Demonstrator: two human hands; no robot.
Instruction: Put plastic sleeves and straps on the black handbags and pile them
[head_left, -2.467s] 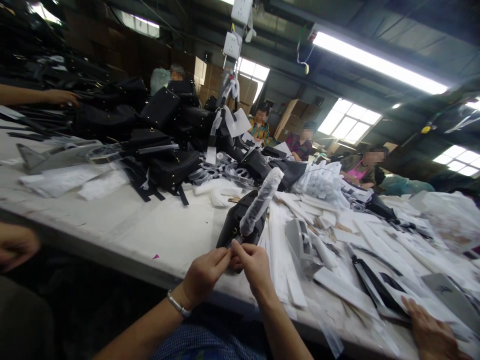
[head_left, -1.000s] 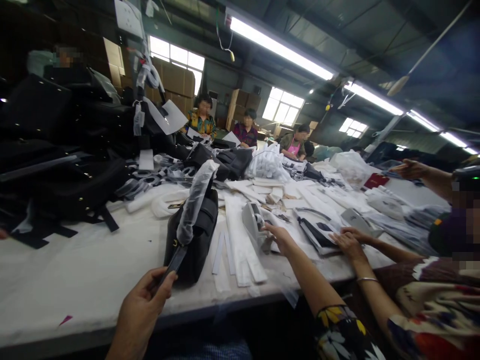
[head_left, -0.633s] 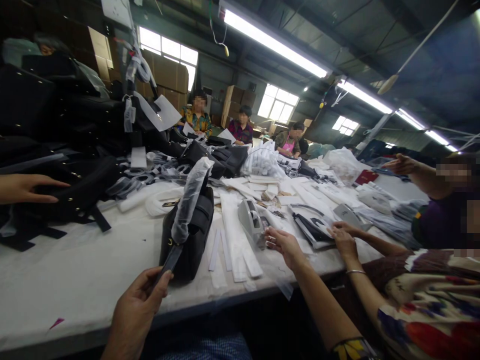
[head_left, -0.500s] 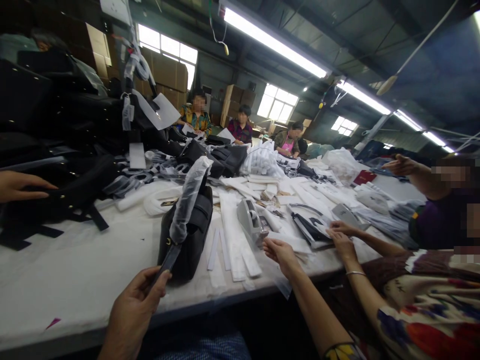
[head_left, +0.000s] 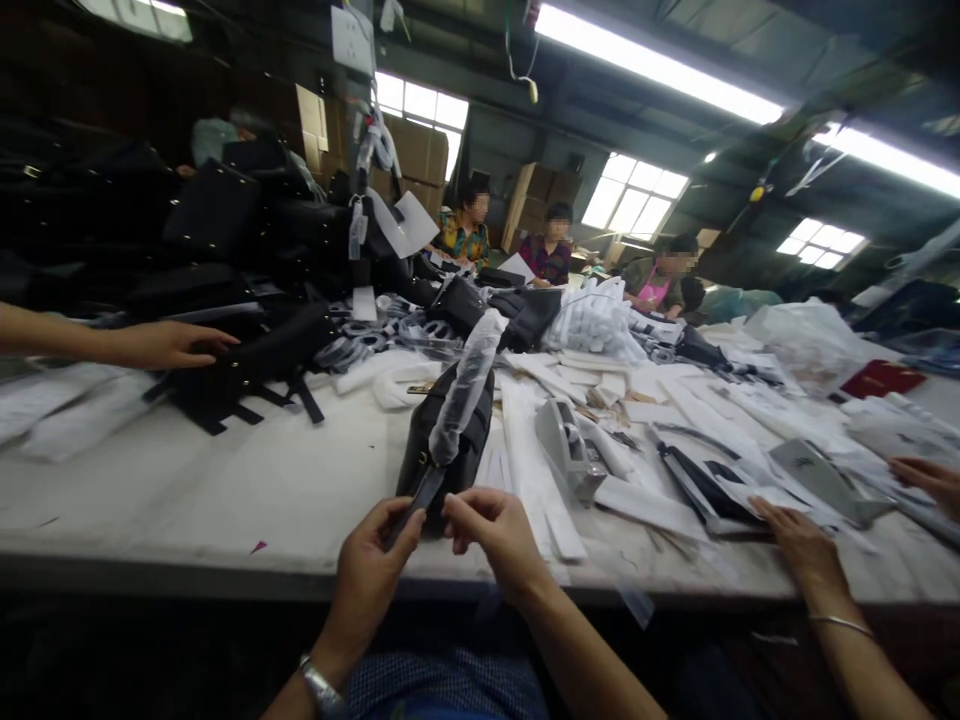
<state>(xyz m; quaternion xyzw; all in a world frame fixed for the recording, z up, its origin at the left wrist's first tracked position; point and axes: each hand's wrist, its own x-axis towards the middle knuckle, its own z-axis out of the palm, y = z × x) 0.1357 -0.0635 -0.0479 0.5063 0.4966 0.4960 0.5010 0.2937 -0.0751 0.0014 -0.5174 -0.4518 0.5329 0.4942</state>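
Observation:
My left hand (head_left: 382, 550) pinches the dark strap (head_left: 426, 492) of a black handbag (head_left: 477, 445) standing on the table in front of me. Whitish plastic film (head_left: 466, 388) is wrapped around the strap's upper part. Close beside the strap, my right hand (head_left: 491, 530) has thumb and forefinger pressed together; anything between them is too small to make out. Just right of the bag stands a grey tape dispenser (head_left: 568, 455), with white padding strips (head_left: 531, 460) between the two.
At left, another person's hand (head_left: 172, 345) touches a black bag (head_left: 281, 345) by a heap of black bags (head_left: 217, 215). On the right, a co-worker's hand (head_left: 802, 550) rests at a black-and-white bag (head_left: 694, 480) near a second dispenser (head_left: 829, 480). Packing strips cover the table's middle.
My right hand has moved left from beside the tape dispenser to the strap in my left hand. The view has turned right, and the co-worker's hands at right have moved apart.

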